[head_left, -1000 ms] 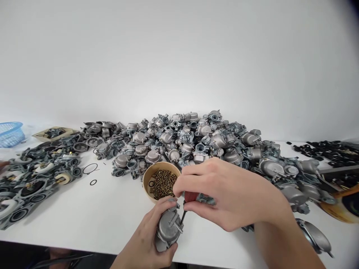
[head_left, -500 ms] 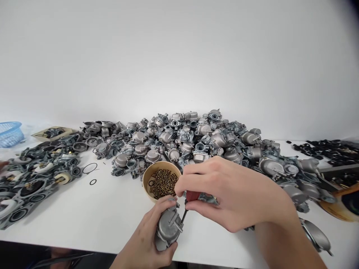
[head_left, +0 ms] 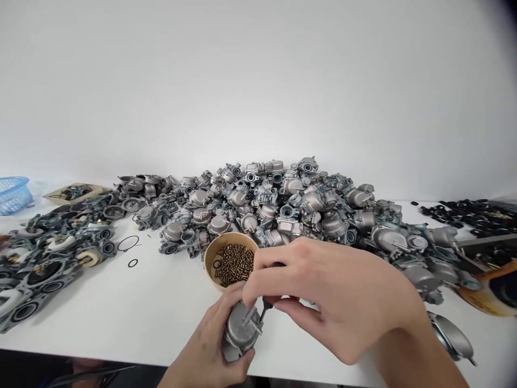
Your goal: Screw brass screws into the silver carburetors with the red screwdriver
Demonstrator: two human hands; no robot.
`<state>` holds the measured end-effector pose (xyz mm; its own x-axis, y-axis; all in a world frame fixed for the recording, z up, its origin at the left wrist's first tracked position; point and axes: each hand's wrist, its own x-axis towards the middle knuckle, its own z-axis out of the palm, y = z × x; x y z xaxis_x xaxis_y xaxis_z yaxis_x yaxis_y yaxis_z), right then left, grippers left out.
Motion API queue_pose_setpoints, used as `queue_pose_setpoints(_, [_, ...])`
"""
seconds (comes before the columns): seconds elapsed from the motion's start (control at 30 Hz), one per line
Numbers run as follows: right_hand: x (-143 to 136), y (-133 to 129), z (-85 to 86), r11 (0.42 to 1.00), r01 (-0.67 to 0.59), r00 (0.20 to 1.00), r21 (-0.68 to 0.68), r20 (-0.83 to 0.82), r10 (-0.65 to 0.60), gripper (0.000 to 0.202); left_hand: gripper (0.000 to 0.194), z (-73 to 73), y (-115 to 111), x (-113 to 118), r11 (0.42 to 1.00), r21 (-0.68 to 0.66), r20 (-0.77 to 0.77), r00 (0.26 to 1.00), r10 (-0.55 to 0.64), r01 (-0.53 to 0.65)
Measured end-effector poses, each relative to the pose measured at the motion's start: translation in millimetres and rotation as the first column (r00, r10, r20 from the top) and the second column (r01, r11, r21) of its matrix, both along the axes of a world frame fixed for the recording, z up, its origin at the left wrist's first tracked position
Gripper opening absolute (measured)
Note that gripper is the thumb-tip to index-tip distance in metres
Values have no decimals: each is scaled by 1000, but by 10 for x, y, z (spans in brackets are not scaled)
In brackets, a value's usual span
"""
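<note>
My left hand (head_left: 214, 339) is wrapped around a grey metal carburetor (head_left: 241, 327), its rounded bowl side facing up, just above the front of the table. In my right hand (head_left: 323, 296) is a screwdriver (head_left: 266, 305) with a dark shaft; its reddish handle is mostly covered by my fingers. The screwdriver's tip meets the right edge of the carburetor's bowl; any screw under it is too small to make out. Just behind both hands stands a round tan bowl (head_left: 209, 272) holding many small brass-coloured screws (head_left: 234, 264).
A large heap of carburetors (head_left: 266, 210) spreads across the back. Opened carburetor bodies (head_left: 52, 258) with white floats lie at left, near a blue basket (head_left: 15, 195). Black rubber rings (head_left: 131, 243) lie on the white table (head_left: 161, 302). Black parts (head_left: 472, 215) are piled at far right.
My right hand has turned and shifted slightly left and down around the screwdriver. The carburetor and my left hand stay nearly where they were.
</note>
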<state>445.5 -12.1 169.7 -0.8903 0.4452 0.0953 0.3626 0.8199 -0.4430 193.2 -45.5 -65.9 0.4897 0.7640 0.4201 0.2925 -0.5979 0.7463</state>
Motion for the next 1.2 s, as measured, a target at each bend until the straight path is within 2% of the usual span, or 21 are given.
queue_pose_setpoints(0.1, [-26,2,-11,991,128,991,31,33,-129,5,101,-44,7,-18,1000,5,-4,1000,-14,14])
queue_pose_setpoints(0.2, [-21,-1,-7,976,208,976,57,52,-211,11,103,-59,15,-21,999,-18,-7,1000,-28,28])
queue_pose_setpoints(0.33, [8,-6,5,991,131,990,37,41,-133,35,100,-43,18,-17,997,-64,-9,999,-40,40])
queue_pose_setpoints(0.4, [0,3,1,991,127,991,34,47,-129,28,98,-39,18,-18,997,-58,-4,999,-41,41])
queue_pose_setpoints(0.5, [-23,21,-5,977,201,976,70,73,-205,13,98,-44,14,-19,999,-32,5,999,-36,37])
queue_pose_setpoints(0.57, [-21,24,-4,976,207,975,71,72,-212,17,98,-45,13,-18,999,-31,4,999,-31,32])
queue_pose_setpoints(0.7, [2,13,-10,993,109,994,53,22,-110,38,100,-39,16,-18,998,-47,-10,999,-32,31])
queue_pose_setpoints(0.73, [-2,13,-17,993,102,995,59,11,-103,34,101,-38,18,-19,999,-41,-13,999,-33,32])
queue_pose_setpoints(0.83, [-34,28,-42,986,150,989,80,-2,-150,6,105,-37,21,-23,999,-14,-20,999,-37,37])
queue_pose_setpoints(0.93, [-41,45,-41,981,184,983,67,-9,-184,24,106,-38,18,-22,999,-15,-22,999,-37,37])
queue_pose_setpoints(1.1, [13,38,4,994,108,994,10,28,-108,40,104,-44,3,-30,998,-57,-26,999,-37,35])
queue_pose_setpoints(1.13, [12,35,5,995,97,995,-1,33,-97,40,103,-47,1,-32,997,-64,-26,999,-42,40])
queue_pose_setpoints(1.2, [-6,37,-3,994,111,993,-12,37,-111,26,103,-57,1,-33,997,-67,-17,999,-48,47])
